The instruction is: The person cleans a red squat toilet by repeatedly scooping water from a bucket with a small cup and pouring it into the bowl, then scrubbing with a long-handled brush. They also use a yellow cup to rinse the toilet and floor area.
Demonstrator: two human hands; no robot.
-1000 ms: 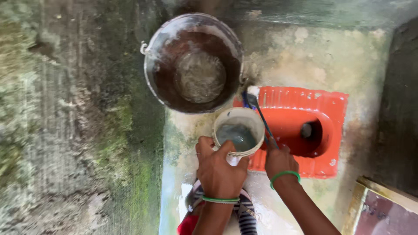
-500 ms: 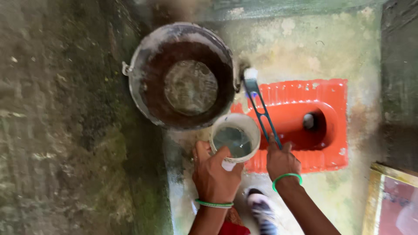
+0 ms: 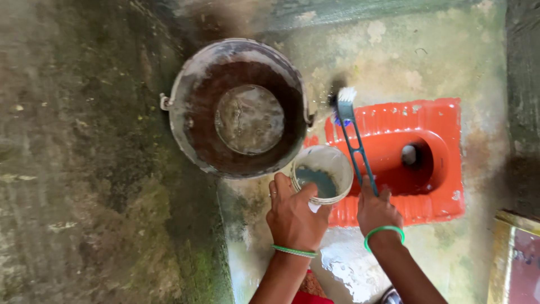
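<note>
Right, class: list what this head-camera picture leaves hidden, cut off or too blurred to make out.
1. Left hand: palm side and the mug's handle, hidden behind the hand.
2. Brush handle end: covered by the right hand.
3. Framed panel: cut off at the right edge.
4. Squat pan drain: too dark.

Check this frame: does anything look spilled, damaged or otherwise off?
Water is pooled on the floor below the right hand. The metal bucket is rust-stained inside, and green growth covers the wall beside it. The mug and brush look intact.

Brush [image 3: 354, 135] head farther past bucket [image 3: 239, 107]
</note>
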